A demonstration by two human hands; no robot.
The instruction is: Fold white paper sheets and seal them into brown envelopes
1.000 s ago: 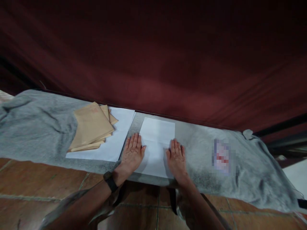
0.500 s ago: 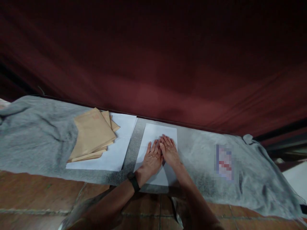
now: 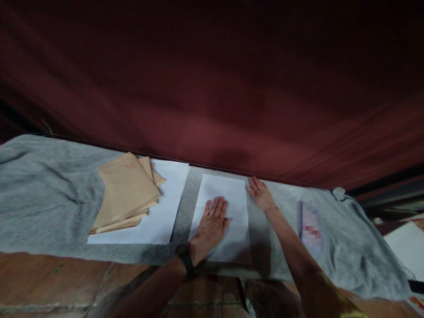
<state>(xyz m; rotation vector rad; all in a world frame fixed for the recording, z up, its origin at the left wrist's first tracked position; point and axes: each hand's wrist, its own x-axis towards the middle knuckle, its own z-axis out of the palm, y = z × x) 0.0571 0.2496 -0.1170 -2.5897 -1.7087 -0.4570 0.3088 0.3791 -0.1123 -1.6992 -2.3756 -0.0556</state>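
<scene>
1. Nearest is the tiled floor (image 3: pixel 49 282), its brown tiles and paler joints lying below the near end of the single white sheet.
2. Next comes the grey cloth (image 3: pixel 49 194), spread beneath the single white sheet and well out to both sides of it, wrinkled towards its ends.
3. A dark watch (image 3: pixel 184 257) sits on the left wrist, just off the sheet's near left corner.
4. The left hand (image 3: pixel 212 225) rests palm down on the middle of the sheet, fingers straight and close together, thumb apart, grasping nothing.
5. The single white sheet (image 3: pixel 236 212) lies flat on the cloth, its long sides running away from the person.
6. Well to the right of the sheet is a small pixelated item (image 3: pixel 310 227), pale with purple and red; what it is cannot be told.
7. Left of the sheet, across a strip of bare cloth, lies larger white paper (image 3: pixel 170 198); brown envelopes (image 3: pixel 127 190) are fanned in a pile partly over it.
8. The right hand (image 3: pixel 261 195) is just beside the sheet's far right corner, fingers loosely extended and unclenched; whether they touch the paper's edge cannot be told.
9. Farthest, beyond the sheet's far end, hangs dark red fabric (image 3: pixel 212 88).
</scene>
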